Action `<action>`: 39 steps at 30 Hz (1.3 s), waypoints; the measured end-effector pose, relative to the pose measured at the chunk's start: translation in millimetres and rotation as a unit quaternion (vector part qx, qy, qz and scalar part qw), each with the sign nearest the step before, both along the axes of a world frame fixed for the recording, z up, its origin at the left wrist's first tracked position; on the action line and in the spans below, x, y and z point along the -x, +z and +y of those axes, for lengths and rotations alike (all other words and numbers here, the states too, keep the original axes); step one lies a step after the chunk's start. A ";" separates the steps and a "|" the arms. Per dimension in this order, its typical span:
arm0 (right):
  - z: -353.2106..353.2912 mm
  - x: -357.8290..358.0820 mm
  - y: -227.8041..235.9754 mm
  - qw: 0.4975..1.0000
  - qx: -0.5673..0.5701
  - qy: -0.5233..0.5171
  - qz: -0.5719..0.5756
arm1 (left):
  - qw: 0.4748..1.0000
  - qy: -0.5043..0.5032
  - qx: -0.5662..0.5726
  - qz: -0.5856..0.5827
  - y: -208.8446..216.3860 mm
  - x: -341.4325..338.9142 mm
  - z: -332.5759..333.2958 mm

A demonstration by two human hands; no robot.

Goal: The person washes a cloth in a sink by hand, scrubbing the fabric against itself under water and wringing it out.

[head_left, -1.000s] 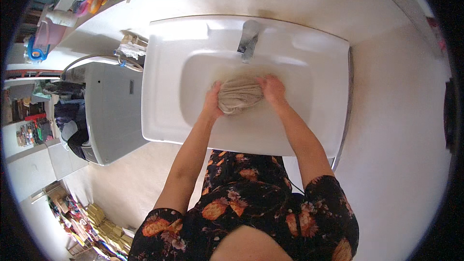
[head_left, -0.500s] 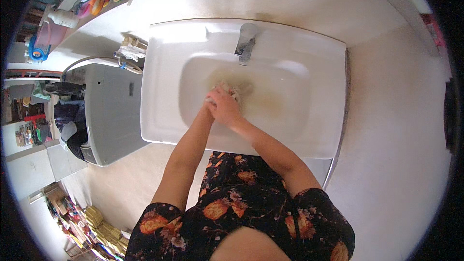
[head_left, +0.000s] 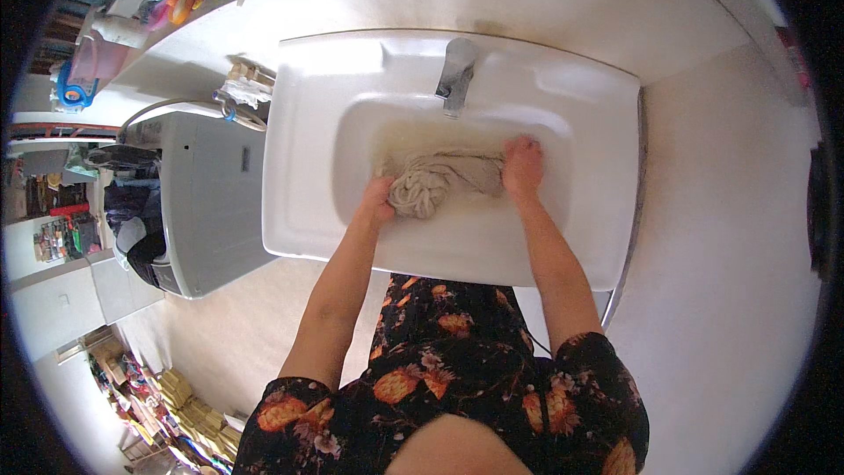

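Note:
In the basin of a white sink lies a wet, greyish-beige cloth in cloudy, yellowish water. Its left part is bunched into a thick, folded lump, and its right part stretches out flatter. My left hand grips the lump at its left side, fingers partly hidden by the folds. At the far right end of the cloth, my right hand is closed on it with bent fingers. Behind the cloth, a chrome faucet stands at the sink's back edge; I cannot make out any water running from it.
Left of the sink stands a grey washing machine with dark clothes piled beside it. A shelf with colourful items hangs at the upper left. Cardboard boxes are stacked at the lower left. A wall borders the sink's back.
My hands were together over the bunched cloth at the basin's left; now they are apart. The right hand has moved right, drawing one end of the cloth out.

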State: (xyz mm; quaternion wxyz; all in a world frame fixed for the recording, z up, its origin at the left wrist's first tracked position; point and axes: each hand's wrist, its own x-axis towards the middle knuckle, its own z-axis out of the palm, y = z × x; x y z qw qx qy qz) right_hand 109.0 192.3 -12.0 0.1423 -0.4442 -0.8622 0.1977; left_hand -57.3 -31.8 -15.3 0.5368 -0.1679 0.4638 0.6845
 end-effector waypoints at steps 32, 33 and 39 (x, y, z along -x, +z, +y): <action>-33.5 5.2 -45.4 0.963 0.263 0.033 0.040 | 0.855 -0.349 0.215 0.316 37.1 -1.0 30.2; -27.9 0.0 -23.8 0.969 0.245 0.027 0.006 | 0.791 -0.371 0.300 0.383 38.5 13.0 6.1; -1.5 -5.5 -18.3 0.999 0.041 -0.015 -0.009 | 0.994 -0.049 0.025 0.095 22.4 -1.6 -0.1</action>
